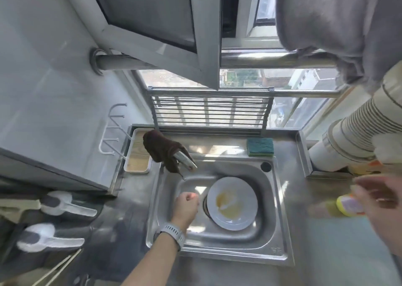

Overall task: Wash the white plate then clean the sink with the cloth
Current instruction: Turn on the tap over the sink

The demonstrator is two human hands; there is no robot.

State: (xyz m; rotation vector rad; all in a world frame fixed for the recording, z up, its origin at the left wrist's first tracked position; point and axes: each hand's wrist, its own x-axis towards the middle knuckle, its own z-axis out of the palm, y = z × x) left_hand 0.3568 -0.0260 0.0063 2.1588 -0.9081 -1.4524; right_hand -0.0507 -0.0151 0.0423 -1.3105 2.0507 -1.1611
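A white plate (232,203) with a yellow-brown greasy stain lies flat in the steel sink (219,240), partly over the drain. A dark brown cloth (162,149) hangs over the tap (187,160) at the sink's back left corner. My left hand (186,205) hovers over the basin just left of the plate, its fingers loosely curled and holding nothing. At the right, blurred by motion, my right hand (378,200) grips a yellow bottle (348,205) above the counter.
A green and yellow sponge (260,146) lies on the ledge behind the sink. A white tray (138,150) stands at the back left. A metal rack leans against the window. Ladles (63,205) hang at the left.
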